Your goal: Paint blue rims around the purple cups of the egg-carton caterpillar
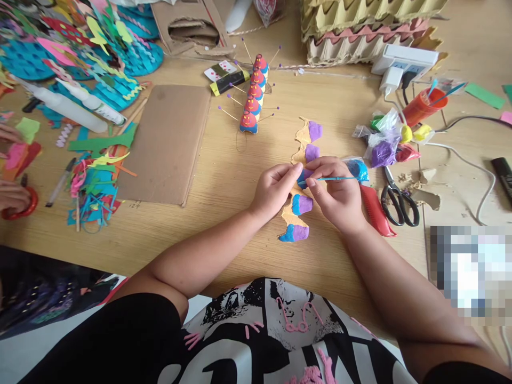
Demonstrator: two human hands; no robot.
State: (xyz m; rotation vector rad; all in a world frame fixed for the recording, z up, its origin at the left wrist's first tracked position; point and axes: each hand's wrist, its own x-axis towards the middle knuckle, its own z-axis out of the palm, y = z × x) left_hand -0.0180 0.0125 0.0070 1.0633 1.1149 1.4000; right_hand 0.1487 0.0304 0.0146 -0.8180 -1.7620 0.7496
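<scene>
An egg-carton strip point(302, 141) covered in orange clay, with purple and blue patches on its cups, lies lengthwise in front of me. My left hand point(272, 189) pinches the middle of it from the left. Between the fingers of my right hand point(340, 197) is a thin blue modelling tool point(334, 178), its tip at a middle cup; fingers partly hide that cup. Beyond stands a finished-looking caterpillar point(255, 95) of red, blue and yellow cups, with purple-tipped sticks. To the right of my right hand lies a bag of blue clay point(358, 169).
A cardboard sheet point(164, 144) and paper scraps point(98, 181) lie left. Another person's hand point(14, 197) holds red scissors point(32, 205). On the right are black-handled scissors point(394, 197), a red comb-like piece point(376, 210), clay bags point(384, 152), an orange cup point(424, 109) and cables.
</scene>
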